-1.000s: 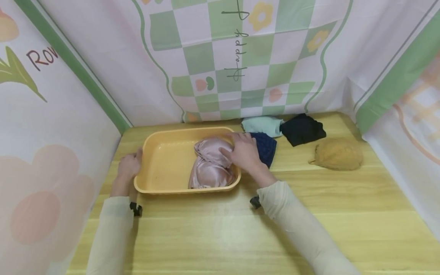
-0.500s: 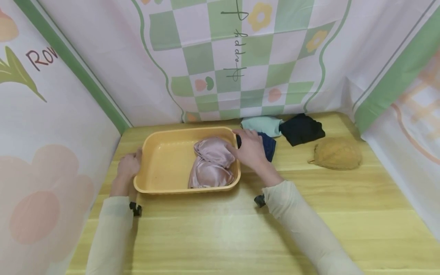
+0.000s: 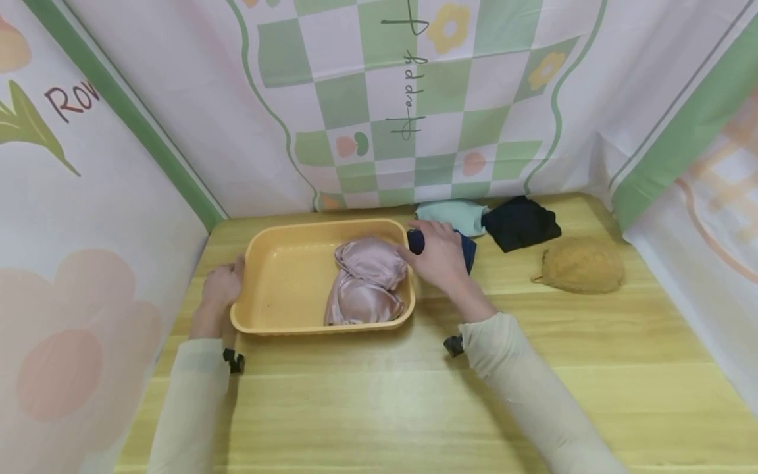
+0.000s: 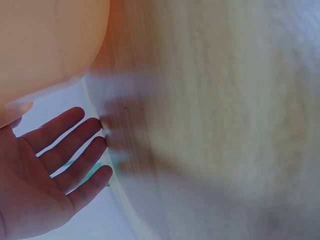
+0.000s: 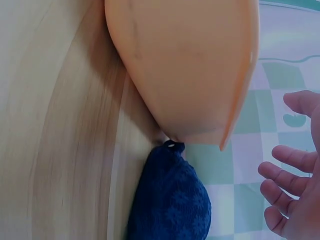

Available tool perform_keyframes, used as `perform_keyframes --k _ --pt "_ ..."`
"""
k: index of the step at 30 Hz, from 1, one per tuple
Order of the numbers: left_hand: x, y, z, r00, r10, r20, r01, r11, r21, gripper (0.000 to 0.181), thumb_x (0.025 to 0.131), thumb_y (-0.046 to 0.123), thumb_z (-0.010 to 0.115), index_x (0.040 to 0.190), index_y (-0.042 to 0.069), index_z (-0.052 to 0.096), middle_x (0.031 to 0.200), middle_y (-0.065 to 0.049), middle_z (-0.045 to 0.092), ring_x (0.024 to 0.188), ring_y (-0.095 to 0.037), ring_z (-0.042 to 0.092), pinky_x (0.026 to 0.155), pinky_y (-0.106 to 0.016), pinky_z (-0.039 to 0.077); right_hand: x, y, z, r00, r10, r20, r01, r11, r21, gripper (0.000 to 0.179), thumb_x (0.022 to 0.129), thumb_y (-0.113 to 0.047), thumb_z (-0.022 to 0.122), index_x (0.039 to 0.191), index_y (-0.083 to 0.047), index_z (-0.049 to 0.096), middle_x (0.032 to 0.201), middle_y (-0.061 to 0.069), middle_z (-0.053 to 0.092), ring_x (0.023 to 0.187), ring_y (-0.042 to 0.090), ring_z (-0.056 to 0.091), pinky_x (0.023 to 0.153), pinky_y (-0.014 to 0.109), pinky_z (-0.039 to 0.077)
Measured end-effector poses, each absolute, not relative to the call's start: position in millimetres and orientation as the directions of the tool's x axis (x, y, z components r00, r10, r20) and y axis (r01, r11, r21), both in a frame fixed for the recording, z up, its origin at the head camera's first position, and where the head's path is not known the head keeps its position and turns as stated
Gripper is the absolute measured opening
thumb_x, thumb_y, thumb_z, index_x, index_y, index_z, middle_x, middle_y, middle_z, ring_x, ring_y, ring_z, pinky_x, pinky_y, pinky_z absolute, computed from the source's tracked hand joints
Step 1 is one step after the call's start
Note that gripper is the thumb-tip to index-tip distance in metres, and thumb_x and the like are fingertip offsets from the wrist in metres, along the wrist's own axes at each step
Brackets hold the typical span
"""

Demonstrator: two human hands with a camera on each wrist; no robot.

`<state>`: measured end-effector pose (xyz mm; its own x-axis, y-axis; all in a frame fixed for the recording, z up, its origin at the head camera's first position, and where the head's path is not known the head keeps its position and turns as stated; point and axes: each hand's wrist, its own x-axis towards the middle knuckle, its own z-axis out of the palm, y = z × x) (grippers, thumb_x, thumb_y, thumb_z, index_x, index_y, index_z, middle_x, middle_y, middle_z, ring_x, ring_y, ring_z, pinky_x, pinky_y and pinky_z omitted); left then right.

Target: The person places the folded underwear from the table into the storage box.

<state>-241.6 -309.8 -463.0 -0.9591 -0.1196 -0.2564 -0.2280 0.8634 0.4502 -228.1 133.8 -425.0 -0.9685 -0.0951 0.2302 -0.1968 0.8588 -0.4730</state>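
A yellow plastic tub with round corners and low sides [image 3: 287, 283] sits flat on a light wooden table with streaky grain [image 3: 367, 401]. In its right half lies a shiny pink satin bra with two round cups [image 3: 364, 283], one cup near the back side and one near the front. The person's left hand [image 3: 223, 283] is at the left end of the tub. The left wrist view shows its four fingers [image 4: 75, 145] straight and spread wide, and its thumb up by the tub's rim; I cannot tell if the thumb presses on it. The right hand [image 3: 441, 253] is just past the right end of the tub. Its fingers and thumb are loose and wide apart, with nothing in them, and the right wrist view shows a gap between them and the tub. Under that hand is a dark blue bra with a flower pattern [image 5: 175, 200], lying on the table just beside the tub, and the hand hides part of it in the head view. Behind it is a pale mint green folded cloth [image 3: 453, 217], and a black folded cloth [image 3: 521, 224] touches that one on the right. Farther right, near the black cloth, lies a mustard yellow round lacy piece [image 3: 583, 266]. Both arms have cream-coloured long sleeves [image 3: 192, 401].
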Motion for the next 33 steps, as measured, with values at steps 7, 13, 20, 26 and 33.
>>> perform_keyframes --k 7,13,20,26,33 --pt "-242.0 -309.8 -462.9 -0.963 -0.119 -0.243 -0.220 0.866 0.449 0.090 0.101 0.061 0.000 0.149 -0.005 0.037 0.150 -0.037 0.035 0.138 -0.058 0.033 0.118 -0.064 0.026 -228.4 144.8 -426.0 -0.968 -0.065 0.243 -0.183 0.846 -0.501 0.064 0.090 -0.053 0.066 0.139 -0.014 0.056 0.140 0.014 0.058 0.127 0.040 0.047 0.102 0.061 0.038" --pt "-240.9 -310.0 -462.6 -0.964 -0.116 -0.240 -0.218 0.863 0.456 0.090 0.101 0.061 0.000 0.149 -0.005 0.037 0.150 -0.038 0.036 0.137 -0.058 0.033 0.118 -0.064 0.027 -229.2 153.7 -427.8 -0.968 -0.051 0.244 -0.171 0.847 -0.504 0.064 0.092 -0.055 0.063 0.140 -0.013 0.055 0.140 0.015 0.058 0.124 0.041 0.048 0.100 0.060 0.039" --pt "-240.0 -309.8 -464.1 -0.966 -0.118 -0.229 -0.213 0.865 0.454 0.094 0.099 0.064 -0.001 0.149 -0.005 0.039 0.148 -0.038 0.039 0.135 -0.059 0.036 0.115 -0.066 0.030 -230.1 164.9 -432.1 -0.971 -0.047 0.234 -0.165 0.841 -0.515 0.065 0.093 -0.053 0.063 0.142 -0.013 0.053 0.140 0.016 0.057 0.125 0.040 0.047 0.105 0.058 0.038" --pt "-240.7 -309.9 -464.9 -0.968 -0.121 -0.221 -0.212 0.864 0.456 0.093 0.100 0.064 -0.001 0.148 -0.006 0.039 0.148 -0.038 0.040 0.135 -0.059 0.036 0.115 -0.066 0.031 -230.6 174.2 -435.7 -0.972 -0.040 0.233 -0.158 0.841 -0.517 0.065 0.093 -0.052 0.063 0.142 -0.011 0.052 0.139 0.018 0.058 0.127 0.042 0.048 0.113 0.061 0.031" --pt "-241.2 -309.9 -465.5 -0.965 -0.125 -0.231 -0.220 0.865 0.452 0.093 0.100 0.064 -0.001 0.149 -0.005 0.038 0.149 -0.038 0.038 0.136 -0.058 0.035 0.116 -0.065 0.029 -231.8 180.7 -438.4 -0.977 -0.021 0.213 -0.132 0.843 -0.521 0.066 0.093 -0.053 0.061 0.142 -0.010 0.051 0.140 0.018 0.057 0.129 0.042 0.046 0.111 0.060 0.032"
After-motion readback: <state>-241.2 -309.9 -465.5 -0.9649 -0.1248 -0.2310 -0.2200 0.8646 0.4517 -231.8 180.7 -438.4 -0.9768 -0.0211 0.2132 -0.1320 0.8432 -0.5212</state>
